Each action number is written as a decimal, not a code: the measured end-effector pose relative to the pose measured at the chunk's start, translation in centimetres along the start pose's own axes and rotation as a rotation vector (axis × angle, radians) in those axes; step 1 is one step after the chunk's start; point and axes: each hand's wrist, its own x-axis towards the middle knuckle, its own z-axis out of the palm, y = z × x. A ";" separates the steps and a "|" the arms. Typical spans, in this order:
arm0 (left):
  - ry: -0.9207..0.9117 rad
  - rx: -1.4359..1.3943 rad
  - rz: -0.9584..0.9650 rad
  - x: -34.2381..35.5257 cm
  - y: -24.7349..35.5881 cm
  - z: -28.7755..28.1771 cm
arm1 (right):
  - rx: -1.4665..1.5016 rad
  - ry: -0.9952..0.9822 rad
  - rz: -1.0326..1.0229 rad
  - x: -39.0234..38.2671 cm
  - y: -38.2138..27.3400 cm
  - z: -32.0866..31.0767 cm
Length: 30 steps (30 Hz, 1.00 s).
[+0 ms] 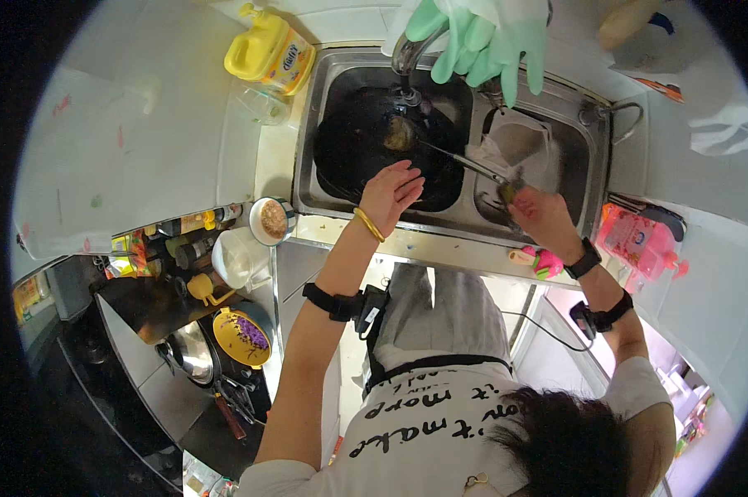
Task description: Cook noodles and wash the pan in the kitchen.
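Note:
In the left sink basin sits a large black wok (349, 153), under the metal faucet (408, 62). My left hand (390, 197) is over its near rim, fingers stretched out and holding nothing; whether they touch the rim is hard to tell. My right hand (546, 217) is closed around the handle of a long-handled metal utensil (469, 163), above the right basin. Its shaft slants left into the wok, where a roundish brownish end (400, 132) lies below the faucet; the exact kind of head is unclear. A whitish bag-like thing (519, 145) lies in the right basin.
Mint-green rubber gloves (482, 41) hang over the faucet. A yellow detergent jug (270, 54) stands behind left. A bowl of brown food (273, 219) and a yellow colander (243, 338) are left. A pink-handled brush (546, 262) and pink bottle (639, 240) are right.

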 end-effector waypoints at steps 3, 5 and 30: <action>-0.001 0.004 -0.065 0.4 -0.4 0.0 | 0.220 0.067 -0.096 1.2 -5.8 -0.1; -0.015 0.005 -0.126 0.9 -0.4 0.6 | 0.234 0.108 -0.190 3.2 -6.5 1.8; 0.303 0.663 0.557 -1.9 15.2 -7.5 | -0.221 0.148 0.073 14.4 2.4 10.5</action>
